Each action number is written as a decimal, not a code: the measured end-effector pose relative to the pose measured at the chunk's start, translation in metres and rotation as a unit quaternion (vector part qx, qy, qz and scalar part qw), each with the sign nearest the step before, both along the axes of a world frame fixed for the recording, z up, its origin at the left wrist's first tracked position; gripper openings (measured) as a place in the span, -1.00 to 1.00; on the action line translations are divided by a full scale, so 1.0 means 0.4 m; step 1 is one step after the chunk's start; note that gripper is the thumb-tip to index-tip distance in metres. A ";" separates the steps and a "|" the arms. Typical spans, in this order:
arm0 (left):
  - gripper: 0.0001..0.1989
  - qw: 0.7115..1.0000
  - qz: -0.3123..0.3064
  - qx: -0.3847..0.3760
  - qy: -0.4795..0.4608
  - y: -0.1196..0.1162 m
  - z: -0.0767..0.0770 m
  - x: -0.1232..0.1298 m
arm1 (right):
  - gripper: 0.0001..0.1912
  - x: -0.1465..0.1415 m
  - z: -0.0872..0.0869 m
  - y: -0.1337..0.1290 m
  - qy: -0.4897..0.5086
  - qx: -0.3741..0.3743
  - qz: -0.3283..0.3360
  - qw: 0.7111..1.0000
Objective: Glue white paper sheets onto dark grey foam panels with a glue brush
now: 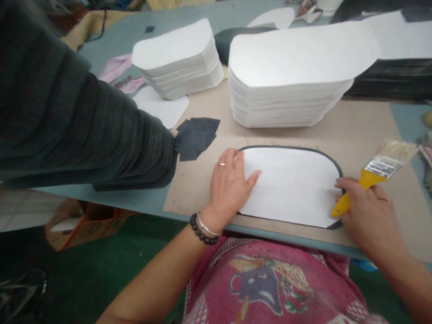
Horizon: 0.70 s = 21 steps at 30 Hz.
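Note:
A white rounded panel (290, 184) lies on a slightly larger black piece (337, 166), whose edge shows along the top and right. My left hand (231, 182) rests on the panel's left end, thumb apart from the other fingers, with nothing held. At the right end, my right hand (371, 211) is closed around the yellow handle of a brush (374, 171), its fingertips touching the panel's edge. The bristles point up and to the right, off the panel.
Stacks of white panels (182, 63) (286, 90) stand behind on the brown board (209, 108). A tall stack of black pieces (135, 139) leans at the left, beside small black patches (197, 137). An orange box (84, 225) sits below the table.

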State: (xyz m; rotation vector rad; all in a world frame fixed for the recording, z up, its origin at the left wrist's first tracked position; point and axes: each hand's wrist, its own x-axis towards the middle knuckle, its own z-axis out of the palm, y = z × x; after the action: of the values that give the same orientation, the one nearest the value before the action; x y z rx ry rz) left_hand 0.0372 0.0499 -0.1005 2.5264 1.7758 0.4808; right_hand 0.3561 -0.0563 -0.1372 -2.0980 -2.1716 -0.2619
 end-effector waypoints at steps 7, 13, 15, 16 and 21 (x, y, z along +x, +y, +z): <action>-0.31 0.992 -0.110 -0.040 0.039 -0.011 -0.081 0.109 | -0.66 0.009 -0.004 -0.005 0.027 0.029 -0.005 0.999; -0.32 0.993 -0.103 -0.027 0.041 -0.002 -0.091 0.098 | -0.85 -0.098 -0.009 0.111 0.188 0.089 0.044 0.977; -0.32 0.994 -0.101 -0.023 0.040 -0.001 -0.094 0.100 | -0.85 -0.130 -0.022 0.156 0.179 0.069 0.059 0.980; -0.32 0.994 -0.100 -0.023 0.040 0.000 -0.096 0.101 | -0.84 -0.142 -0.029 0.172 0.171 0.060 0.064 0.981; -0.32 0.994 -0.099 -0.024 0.042 0.003 -0.100 0.099 | -0.80 -0.156 -0.043 0.183 0.164 0.050 0.075 0.982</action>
State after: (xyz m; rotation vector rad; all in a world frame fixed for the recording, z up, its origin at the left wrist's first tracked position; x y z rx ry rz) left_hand 0.0767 0.0512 -0.1406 2.6886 1.5180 0.3244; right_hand 0.2935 0.0169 -0.1543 -1.7664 -2.0578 -0.0088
